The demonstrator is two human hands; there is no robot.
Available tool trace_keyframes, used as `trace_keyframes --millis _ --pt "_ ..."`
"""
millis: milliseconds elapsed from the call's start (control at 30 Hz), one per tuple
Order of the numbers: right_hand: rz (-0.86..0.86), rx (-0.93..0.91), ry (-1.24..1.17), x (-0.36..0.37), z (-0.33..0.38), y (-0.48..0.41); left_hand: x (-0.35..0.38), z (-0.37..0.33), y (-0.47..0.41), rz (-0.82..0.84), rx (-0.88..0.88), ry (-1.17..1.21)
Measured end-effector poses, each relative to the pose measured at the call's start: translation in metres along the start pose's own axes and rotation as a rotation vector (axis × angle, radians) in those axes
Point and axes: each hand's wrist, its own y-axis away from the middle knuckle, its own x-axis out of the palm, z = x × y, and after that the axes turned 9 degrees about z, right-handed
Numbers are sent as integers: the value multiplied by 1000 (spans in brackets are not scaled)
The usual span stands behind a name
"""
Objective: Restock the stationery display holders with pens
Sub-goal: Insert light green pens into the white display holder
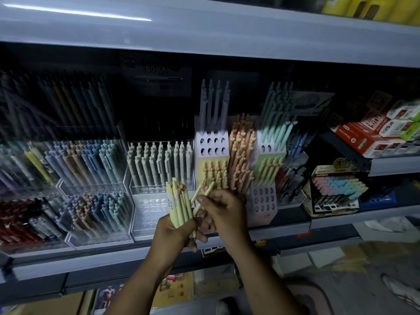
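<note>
At lower centre, the left hand (pixel 176 230) grips a yellow pen bundle (pixel 178 204); the right hand (pixel 221 208) pinches 2 pens (pixel 202 194).

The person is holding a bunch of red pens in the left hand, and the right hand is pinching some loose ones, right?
Not quite. In the head view, the bunch of pens gripped in the left hand is pale yellow-green, not red. The right hand does pinch loose pens beside it.
</note>
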Motion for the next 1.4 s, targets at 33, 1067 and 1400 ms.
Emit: trace_keyframes --millis 33,1067,1400 --pt "8 -5 -12 -1 0 1 1 0 0 3 -4 8" --pt "-201 -233 799 -31 -64 -20 -14 7 0 -67 -41 87" --pt "-199 -282 854 -33 -65 -17 -15 5 1 -68 -39 92"
